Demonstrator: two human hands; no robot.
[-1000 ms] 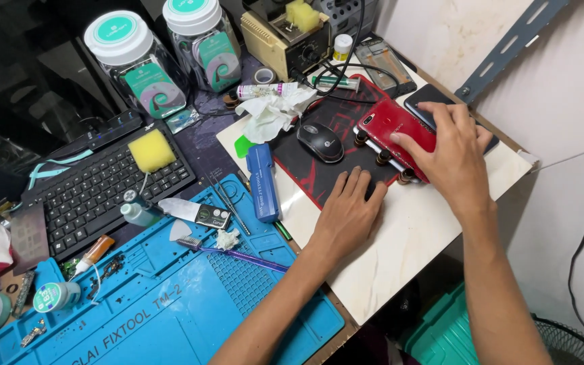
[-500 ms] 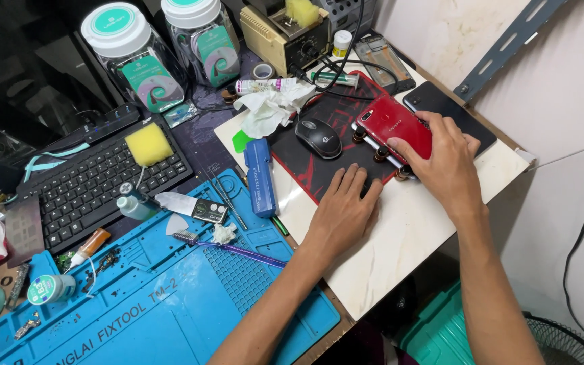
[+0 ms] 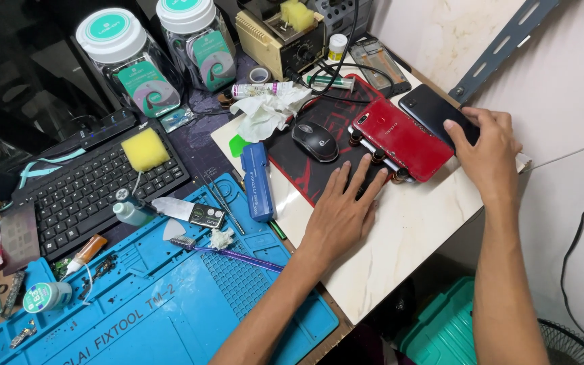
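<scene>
My right hand (image 3: pixel 487 150) has moved off the red phone (image 3: pixel 403 138), where it rested half a second ago, and now lies on the black phone (image 3: pixel 434 112) just behind it, near the table's back edge; the fingers are loosely curved over the dark glass, gripping nothing that I can make out. My left hand (image 3: pixel 341 215) has stayed flat, palm down, fingers spread, with the fingertips on the edge of the black-and-red mouse pad (image 3: pixel 332 128) and the palm on the pale marble-patterned slab (image 3: pixel 414 236).

The red phone is a glossy rounded rectangle, back side up, held in a clamp (image 3: pixel 374 157) whose round knobs show along its near edge. It sits between my two hands, touching neither.

A smooth black oval mouse (image 3: pixel 315 140) lies on the pad, left of the red phone. Beside the pad are a blue plastic bar-shaped tool (image 3: pixel 258 181), a crumpled white tissue (image 3: pixel 265 111) and, farther left, a black keyboard (image 3: pixel 96 196) carrying a porous yellow sponge (image 3: pixel 144 149). A blue rubbery work mat (image 3: pixel 170 304) with moulded grid cells fills the near left, a thin purple-handled brush (image 3: pixel 228 252) lying across it.
</scene>
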